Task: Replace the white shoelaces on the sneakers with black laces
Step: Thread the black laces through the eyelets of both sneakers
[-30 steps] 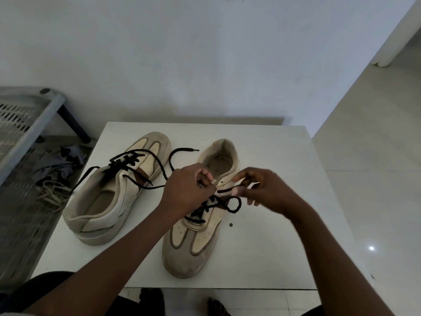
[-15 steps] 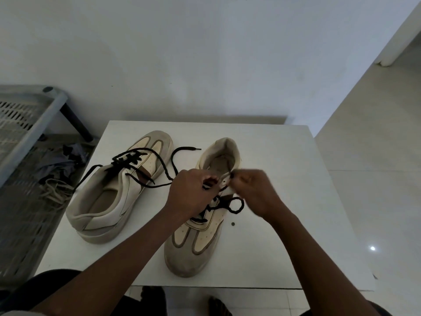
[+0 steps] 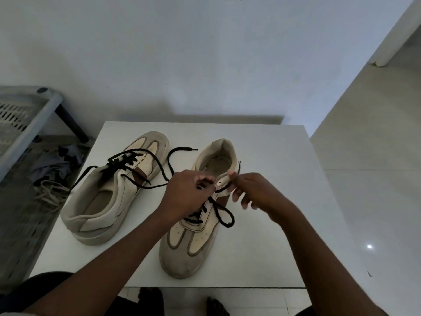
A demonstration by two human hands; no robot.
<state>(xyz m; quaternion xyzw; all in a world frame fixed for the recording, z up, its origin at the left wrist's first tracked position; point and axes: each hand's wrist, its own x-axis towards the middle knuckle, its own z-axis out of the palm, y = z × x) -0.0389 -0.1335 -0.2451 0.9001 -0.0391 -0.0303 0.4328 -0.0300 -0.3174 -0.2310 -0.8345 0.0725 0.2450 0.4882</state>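
Observation:
Two beige sneakers stand on a white table [image 3: 262,247]. The left sneaker [image 3: 109,197] carries a loose black lace [image 3: 127,160] through its eyelets. On the right sneaker [image 3: 193,242], toe toward me, a black lace [image 3: 224,213] runs through the lower eyelets and loops off to the right. My left hand [image 3: 186,195] grips the sneaker's left eyelet flap together with the lace. My right hand [image 3: 255,190] pinches the lace at the upper right eyelet flap. The lace's other end [image 3: 182,150] trails across the table between the sneakers.
A pile of white laces [image 3: 51,193] lies on the floor left of the table, beside grey cloth [image 3: 54,165]. A slatted grey plastic rack [image 3: 20,119] stands at far left. A wall rises behind the table, and tiled floor opens on the right.
My right hand moved left and up from beside the sneaker to its upper eyelet flap, taking the lace with it. My left hand stayed on the sneaker's tongue area.

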